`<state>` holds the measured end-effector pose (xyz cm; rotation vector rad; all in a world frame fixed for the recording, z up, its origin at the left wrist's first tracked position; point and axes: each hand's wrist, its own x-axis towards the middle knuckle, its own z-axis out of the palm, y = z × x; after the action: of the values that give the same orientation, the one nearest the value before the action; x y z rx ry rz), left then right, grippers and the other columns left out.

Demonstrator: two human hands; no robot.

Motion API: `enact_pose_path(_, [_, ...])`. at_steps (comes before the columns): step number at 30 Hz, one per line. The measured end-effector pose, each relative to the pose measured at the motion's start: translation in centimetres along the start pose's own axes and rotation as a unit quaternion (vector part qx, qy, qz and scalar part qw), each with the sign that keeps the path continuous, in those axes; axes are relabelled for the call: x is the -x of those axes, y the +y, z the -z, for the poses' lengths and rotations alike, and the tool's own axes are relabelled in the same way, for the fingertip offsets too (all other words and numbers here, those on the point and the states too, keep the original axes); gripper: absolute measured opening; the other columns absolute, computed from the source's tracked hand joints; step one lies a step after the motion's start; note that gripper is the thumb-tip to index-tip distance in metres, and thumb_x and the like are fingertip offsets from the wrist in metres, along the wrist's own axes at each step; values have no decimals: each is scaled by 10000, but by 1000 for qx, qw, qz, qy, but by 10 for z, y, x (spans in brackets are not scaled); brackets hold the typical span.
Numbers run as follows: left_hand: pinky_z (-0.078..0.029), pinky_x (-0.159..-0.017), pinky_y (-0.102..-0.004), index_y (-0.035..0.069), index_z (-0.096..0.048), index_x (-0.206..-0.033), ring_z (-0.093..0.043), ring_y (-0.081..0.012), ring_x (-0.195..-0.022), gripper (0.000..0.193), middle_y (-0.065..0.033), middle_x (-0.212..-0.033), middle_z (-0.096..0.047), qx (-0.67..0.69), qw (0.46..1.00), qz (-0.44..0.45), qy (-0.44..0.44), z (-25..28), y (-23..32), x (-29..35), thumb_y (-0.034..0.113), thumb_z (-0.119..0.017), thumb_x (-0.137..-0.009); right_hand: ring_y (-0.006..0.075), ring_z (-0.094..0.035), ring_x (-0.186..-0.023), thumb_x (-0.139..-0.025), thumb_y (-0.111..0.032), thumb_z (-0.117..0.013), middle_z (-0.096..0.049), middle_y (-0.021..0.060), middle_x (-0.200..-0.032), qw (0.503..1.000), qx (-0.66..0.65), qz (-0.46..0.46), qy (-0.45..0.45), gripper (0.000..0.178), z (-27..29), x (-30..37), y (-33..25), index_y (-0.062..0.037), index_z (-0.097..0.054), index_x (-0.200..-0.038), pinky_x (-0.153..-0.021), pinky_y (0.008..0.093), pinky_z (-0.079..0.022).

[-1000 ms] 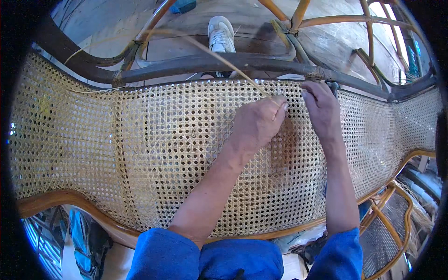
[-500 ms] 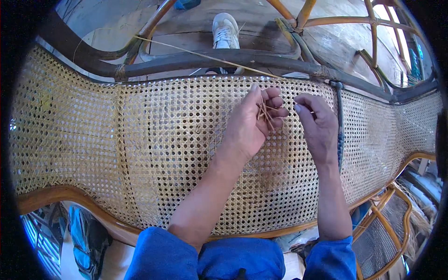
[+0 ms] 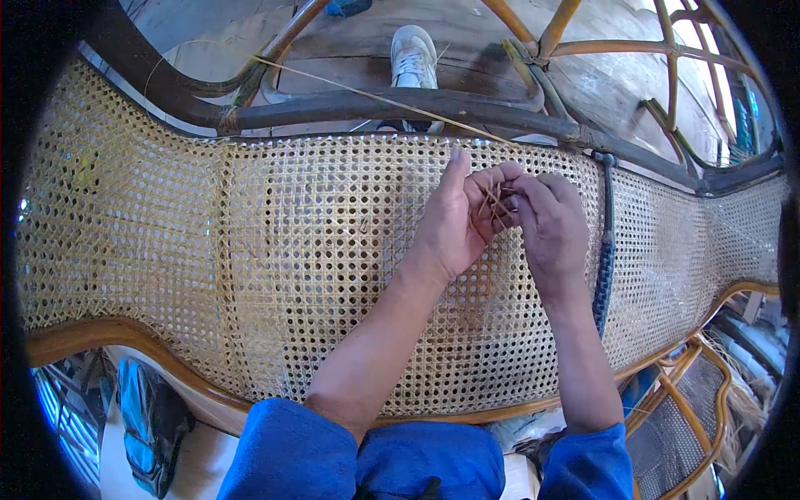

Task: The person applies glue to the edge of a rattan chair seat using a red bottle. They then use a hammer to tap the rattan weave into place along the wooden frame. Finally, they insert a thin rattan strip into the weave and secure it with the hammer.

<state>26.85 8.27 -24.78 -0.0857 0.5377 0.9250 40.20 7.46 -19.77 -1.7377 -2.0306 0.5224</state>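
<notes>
My left hand [image 3: 457,218] is palm up above the woven cane panel [image 3: 333,250], its fingers curled around several thin brown wooden sticks [image 3: 495,200]. My right hand [image 3: 554,221] reaches in from the right, thumb and forefinger pinched together among the sticks; its fingertips partly hide what they grip. A pale cane strand [image 3: 375,97] runs slantwise from the upper left to the panel's far edge, close beyond both hands. Right of my right hand, a slim hammer-like tool [image 3: 607,208] with a dark shaft and blue grip lies across the panel.
A dark pole frame [image 3: 375,108] borders the panel's far side, and a curved rattan rail [image 3: 150,337] its near side. Rattan frames stand at upper right. A dark and teal bag [image 3: 150,425] sits at lower left. Beyond the panel a white shoe [image 3: 412,57] shows.
My right hand has moved left, bringing its fingertips to the sticks in my left palm. My left hand has stayed nearly in place. The view has shifted slightly.
</notes>
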Motion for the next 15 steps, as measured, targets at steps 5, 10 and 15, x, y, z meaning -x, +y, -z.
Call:
enact_pose_path(5, [-533, -737, -318, -11, -588, -1126, -640, -179, -858, 555, -100, -989, -658, -13, 1000, 12, 9, -8, -1, 0, 484, -375, -994, 283, -591, -888, -870, -80, -565, -608, 122, -954, 993, 82, -2, -85, 114, 6, -5, 8, -50, -589, -978, -792, 344, -491])
enact_pose_path(10, [-488, -645, -280, 41, -612, -1069, -621, -142, -764, 311, -50, -929, -652, -186, 980, 12, 68, -13, -3, 0, 319, -522, -964, 161, -565, -846, -922, -64, -519, -601, 72, -948, 956, -214, -187, -70, 180, 13, -3, 15, -26, -577, -1089, -773, 294, -469])
enact_pose_path(15, [-336, -430, -204, 45, -616, -988, -440, -57, -514, 229, 39, -689, -504, -221, 974, 18, 50, -14, -3, 0, 265, -560, -952, 82, -566, -798, -929, -83, -558, -640, 31, -915, 914, -322, -235, -79, 176, 11, -2, 20, -5, -604, -1080, -680, 232, -459])
